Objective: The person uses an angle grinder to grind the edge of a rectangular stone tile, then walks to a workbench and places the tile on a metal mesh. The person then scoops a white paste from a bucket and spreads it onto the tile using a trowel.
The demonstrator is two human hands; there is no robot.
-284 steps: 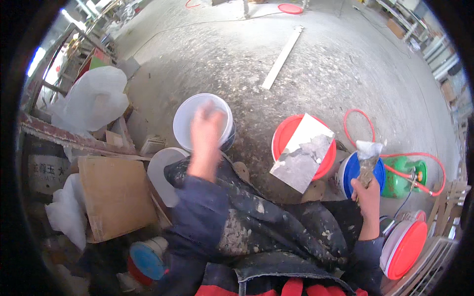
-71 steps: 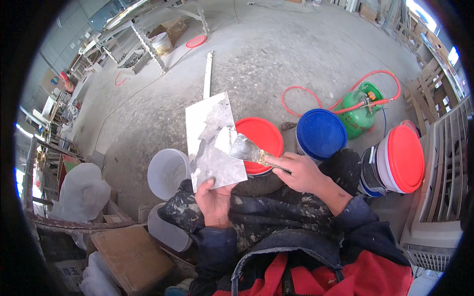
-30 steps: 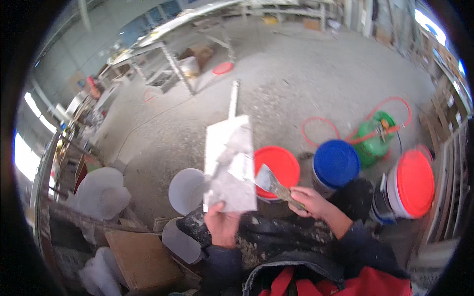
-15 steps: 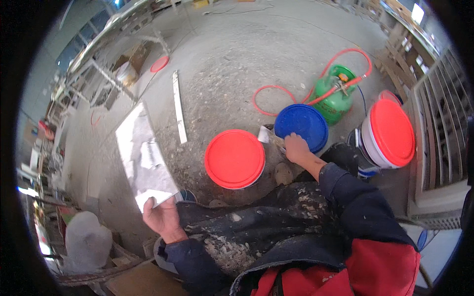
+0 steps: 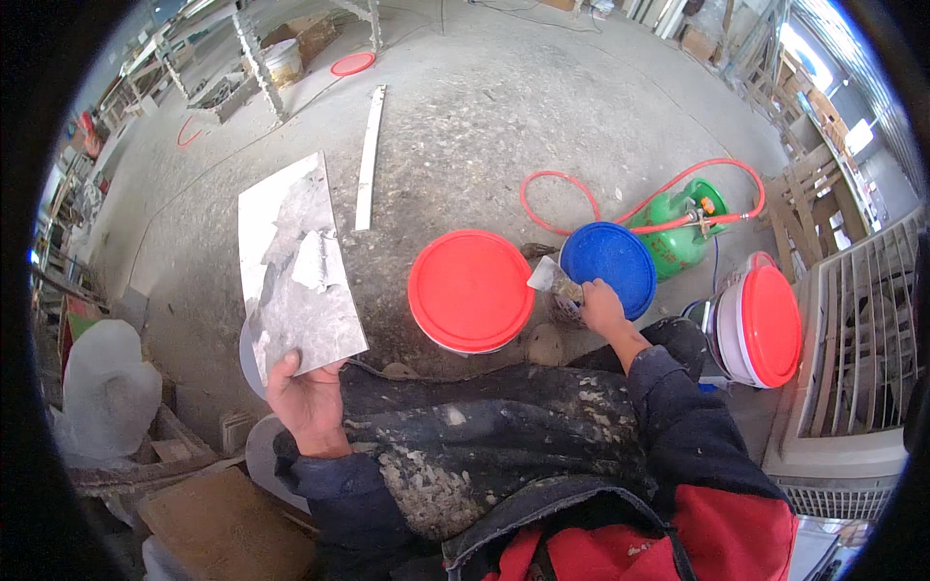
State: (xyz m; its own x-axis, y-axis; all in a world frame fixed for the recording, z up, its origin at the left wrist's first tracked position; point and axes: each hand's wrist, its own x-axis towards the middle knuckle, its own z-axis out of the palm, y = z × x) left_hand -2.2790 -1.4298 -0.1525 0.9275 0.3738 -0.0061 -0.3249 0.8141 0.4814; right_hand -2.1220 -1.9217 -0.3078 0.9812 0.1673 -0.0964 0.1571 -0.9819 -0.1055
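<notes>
My left hand (image 5: 308, 402) grips the lower end of a flat rectangular board (image 5: 283, 237), thumb on its upper face. White and grey smears cover the board, with a thicker pale lump of paste (image 5: 312, 261) near its middle. In my right hand (image 5: 606, 312) is a scraper (image 5: 564, 285), held by its stained handle with the pale blade pointing left. The scraper lies between a red-lidded bucket (image 5: 471, 290) and a round blue lid (image 5: 608, 266), and my right hand is at the blue lid's near edge.
A green gas cylinder (image 5: 673, 232) with a red hose (image 5: 654, 208) stands beyond the blue lid. Another red-lidded bucket (image 5: 770, 327) is at the right, beside a slatted grille unit (image 5: 857, 339). A long white strip (image 5: 369, 160) lies on the floor; cardboard (image 5: 228, 528) is at lower left.
The whole view has shifted. The board now shows more of its grey surface, and the scraper's blade and handle are more visible. Both hands keep their holds.
</notes>
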